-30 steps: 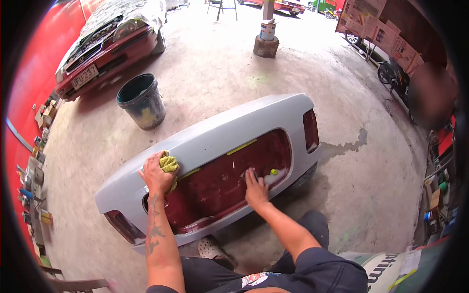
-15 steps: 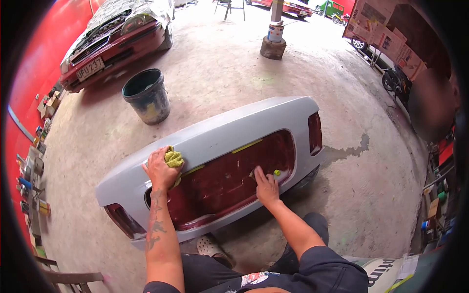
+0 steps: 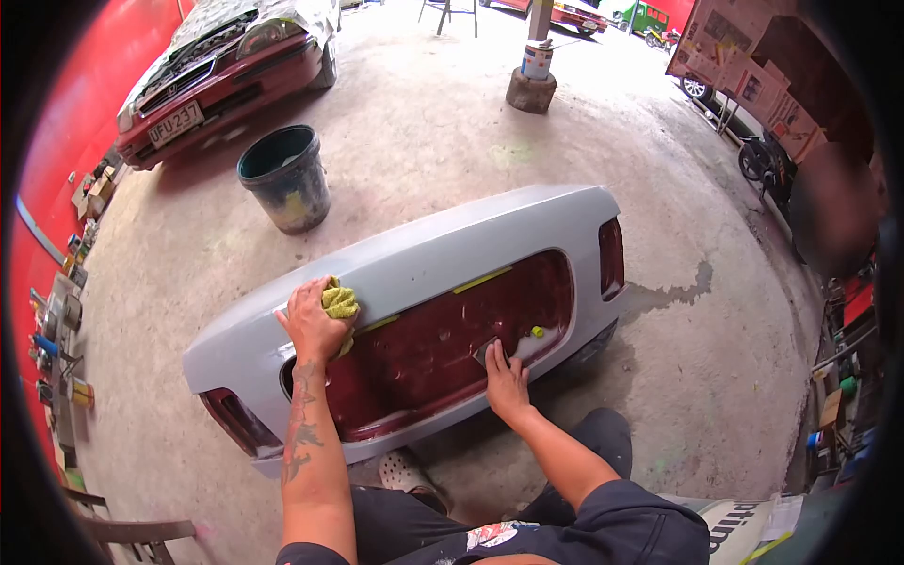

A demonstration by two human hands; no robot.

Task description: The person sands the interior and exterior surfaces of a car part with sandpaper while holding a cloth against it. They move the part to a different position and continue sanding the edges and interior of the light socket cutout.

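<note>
A car trunk lid [image 3: 405, 273], grey on its outer face and dark red in its recess, lies across the floor before me. My left hand [image 3: 315, 325] rests on its grey upper part, fingers wrapped round a crumpled yellow-green cloth [image 3: 340, 302]. Inside the red recess, my right hand [image 3: 508, 384] presses a small dark piece of sandpaper [image 3: 485, 353] against the lower right surface. Just beyond those fingers sits a small bright yellow-green knob-like piece [image 3: 538, 331]. Yellow tape strips [image 3: 480, 281] run along the recess's top edge.
A dark bucket [image 3: 285, 179] stands behind the lid. Further back are a red car [image 3: 212, 94] and a paint can [image 3: 537, 61] on a block by a post. Shelves with cans [image 3: 71, 348] line the left wall; a stool [image 3: 141, 532] is at lower left.
My right hand has slid a little left and down within the red recess, and the dark sandpaper shows more. The left hand stays on the lid with the cloth.
</note>
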